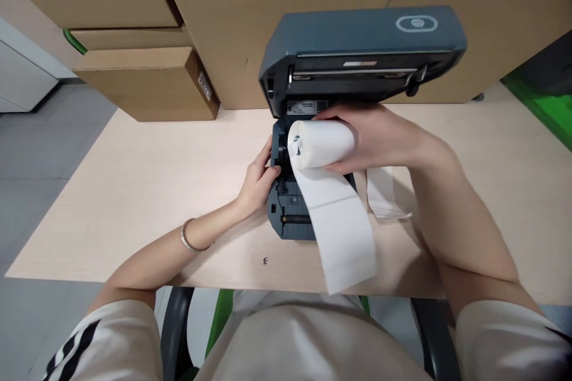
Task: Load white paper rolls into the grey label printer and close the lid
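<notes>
A dark blue-grey label printer stands on the table with its lid raised, its inside partly hidden by the paper. My right hand is closed around a roll of white labels just over the open printer bay. From the roll a loose strip of labels hangs down past the printer's front toward the table edge. My left hand grips the left side of the printer base, its thumb on the rim and its other fingers along the outer side.
Behind the printer, large cardboard boxes form a wall, and a flatter box sits at the back left. A small stack of white paper lies right of the printer on the light wooden table. Chair armrests flank me.
</notes>
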{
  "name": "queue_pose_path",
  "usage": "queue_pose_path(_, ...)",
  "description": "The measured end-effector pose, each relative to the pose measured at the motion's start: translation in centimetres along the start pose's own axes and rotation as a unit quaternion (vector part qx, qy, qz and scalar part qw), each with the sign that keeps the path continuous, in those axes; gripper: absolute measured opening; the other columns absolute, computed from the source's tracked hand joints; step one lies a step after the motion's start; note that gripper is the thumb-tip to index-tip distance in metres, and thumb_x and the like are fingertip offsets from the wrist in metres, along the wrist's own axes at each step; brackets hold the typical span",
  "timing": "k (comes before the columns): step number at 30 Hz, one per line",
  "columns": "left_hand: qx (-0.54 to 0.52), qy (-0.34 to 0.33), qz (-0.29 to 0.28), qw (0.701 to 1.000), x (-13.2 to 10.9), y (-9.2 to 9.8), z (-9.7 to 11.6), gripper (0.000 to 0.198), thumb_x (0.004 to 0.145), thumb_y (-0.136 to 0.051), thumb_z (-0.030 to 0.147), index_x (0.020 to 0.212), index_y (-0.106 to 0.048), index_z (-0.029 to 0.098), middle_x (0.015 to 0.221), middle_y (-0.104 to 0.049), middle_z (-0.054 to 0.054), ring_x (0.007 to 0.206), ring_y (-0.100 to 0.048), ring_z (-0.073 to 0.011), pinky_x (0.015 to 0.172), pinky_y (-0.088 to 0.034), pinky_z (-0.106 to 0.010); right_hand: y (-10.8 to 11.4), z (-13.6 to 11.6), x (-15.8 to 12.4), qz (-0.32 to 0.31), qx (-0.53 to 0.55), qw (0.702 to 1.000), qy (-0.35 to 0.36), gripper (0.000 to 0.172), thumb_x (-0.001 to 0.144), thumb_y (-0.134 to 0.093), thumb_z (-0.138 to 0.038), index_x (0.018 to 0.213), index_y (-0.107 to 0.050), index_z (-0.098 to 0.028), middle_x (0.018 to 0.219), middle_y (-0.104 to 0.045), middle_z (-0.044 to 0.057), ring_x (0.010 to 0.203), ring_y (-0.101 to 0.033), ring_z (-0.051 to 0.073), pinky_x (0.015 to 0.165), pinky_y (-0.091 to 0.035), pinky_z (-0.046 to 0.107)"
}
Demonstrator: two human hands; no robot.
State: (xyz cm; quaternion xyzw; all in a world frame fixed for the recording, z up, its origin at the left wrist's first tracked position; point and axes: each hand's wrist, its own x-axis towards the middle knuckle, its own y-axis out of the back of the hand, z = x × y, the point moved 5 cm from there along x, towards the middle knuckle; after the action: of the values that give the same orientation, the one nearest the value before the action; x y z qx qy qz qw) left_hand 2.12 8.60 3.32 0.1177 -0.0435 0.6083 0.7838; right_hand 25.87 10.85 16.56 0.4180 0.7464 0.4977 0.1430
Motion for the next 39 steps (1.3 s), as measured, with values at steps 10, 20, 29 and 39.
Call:
queue_pose_path(10,0.007,0.0,0.003,1.0,-0.1,0.1,0.4,0.081,0.094,-0.063,0.033,0.174,-0.05,0.022,0.186,-0.046,-0.006,0.178,-0.035,-0.0379,0.149,-0.029,-0.057,4.1,0.7,-2.5,0.016,0.026,0.998,-0.051,0.087,0.067,-0.092,-0.057,0.146,-0.078,-0.025,0.133,-0.081,0.007,0.115,-0.076,0.035,0.105,-0.061,0.05)
queue_pose_path(20,0.004,0.008,-0.001,1.0,-0.1,-0.1,1.0,0.081,0.094,-0.063,0.033,0.174,-0.051,0.022,0.185,-0.046,-0.005,0.179,-0.033,-0.0388,0.148,-0.033,-0.058,4.9,1.8,-2.6,0.07,0.045,0.993,-0.086,0.081,0.065,-0.095,-0.052,0.141,-0.077,-0.03,0.14,-0.078,0.007,0.129,-0.073,0.04,0.117,-0.059,0.055)
queue_pose_path(29,0.011,0.006,-0.012,1.0,-0.1,-0.3,1.1,0.084,0.094,-0.062,0.033,0.176,-0.046,0.022,0.188,-0.042,-0.004,0.179,-0.034,-0.0375,0.148,-0.033,-0.056,4.8,4.4,-2.2,0.122,0.122,0.982,-0.081,0.087,0.057,-0.101,-0.053,0.135,-0.075,-0.024,0.144,-0.077,0.008,0.134,-0.071,0.038,0.118,-0.057,0.052)
queue_pose_path(39,0.006,-0.014,-0.016,1.0,0.0,-0.1,0.7,0.078,0.096,-0.062,0.033,0.173,-0.051,0.028,0.188,-0.042,-0.001,0.181,-0.028,-0.0363,0.15,-0.029,-0.056,6.3,6.8,-3.6,0.031,0.06,0.983,-0.17,0.087,0.065,-0.096,-0.058,0.142,-0.075,-0.025,0.141,-0.078,0.012,0.124,-0.072,0.036,0.101,-0.057,0.045)
